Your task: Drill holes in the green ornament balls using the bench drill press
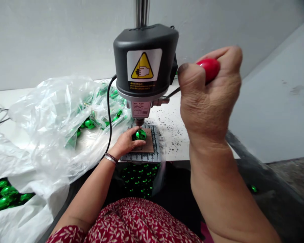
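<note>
A dark grey drill press (147, 37) with a yellow warning label stands in front of me. My right hand (210, 98) is closed around the red knob (211, 69) of its feed lever, raised at the right. Below the chuck (140, 122), my left hand (126, 143) grips a shiny green ball (141, 135) between thumb and fingers. The ball rests on a brown board (149, 145) over the press's grey slotted base (155, 157). The bit reaches down to the top of the ball; whether it has entered cannot be made out.
A clear plastic bag (53, 98) with green balls (89, 123) lies on the white table (177, 148) at the left. More green balls (6, 192) sit at lower left and below the table edge. A black cable (108, 111) hangs beside the press. Dark shavings (176, 135) litter the table.
</note>
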`<state>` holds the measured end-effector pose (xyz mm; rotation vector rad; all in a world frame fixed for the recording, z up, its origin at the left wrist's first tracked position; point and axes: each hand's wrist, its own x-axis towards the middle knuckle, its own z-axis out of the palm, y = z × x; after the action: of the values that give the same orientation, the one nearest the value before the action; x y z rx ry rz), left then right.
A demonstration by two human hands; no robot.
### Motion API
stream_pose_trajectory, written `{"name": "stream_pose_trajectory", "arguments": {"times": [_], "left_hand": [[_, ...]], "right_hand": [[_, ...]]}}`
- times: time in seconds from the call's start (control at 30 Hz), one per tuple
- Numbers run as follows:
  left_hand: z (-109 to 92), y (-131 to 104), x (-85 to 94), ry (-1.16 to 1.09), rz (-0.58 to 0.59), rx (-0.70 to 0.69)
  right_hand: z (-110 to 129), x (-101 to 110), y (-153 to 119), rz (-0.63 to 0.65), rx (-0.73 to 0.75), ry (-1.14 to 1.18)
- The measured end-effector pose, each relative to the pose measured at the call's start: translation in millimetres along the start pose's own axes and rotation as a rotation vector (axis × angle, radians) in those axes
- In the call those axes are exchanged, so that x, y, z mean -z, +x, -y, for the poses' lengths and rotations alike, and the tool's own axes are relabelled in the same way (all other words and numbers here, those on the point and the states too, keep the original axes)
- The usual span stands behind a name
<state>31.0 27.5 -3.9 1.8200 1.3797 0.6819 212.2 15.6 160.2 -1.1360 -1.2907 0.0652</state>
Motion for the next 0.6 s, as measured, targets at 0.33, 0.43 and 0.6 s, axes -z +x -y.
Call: {"name": "stream_pose_trajectory", "arguments": {"times": [0.33,0.43,0.6], "left_hand": [[-1.9,-5.7,-10.2,-0.061,-0.068,0.079],[2.8,-5.1,-12.4,-0.067,-0.077,0.072],[8.4,-5.1,-14.1,-0.074,-0.082,0.058]], "right_hand": [[-7.6,6.9,-17.0,-0.063,0.078,-0.067],[-15.4,9.8,-22.6,-0.081,0.156,-0.148],[-16.9,14.0,-30.9,-0.090,0.159,-0.220]]}}
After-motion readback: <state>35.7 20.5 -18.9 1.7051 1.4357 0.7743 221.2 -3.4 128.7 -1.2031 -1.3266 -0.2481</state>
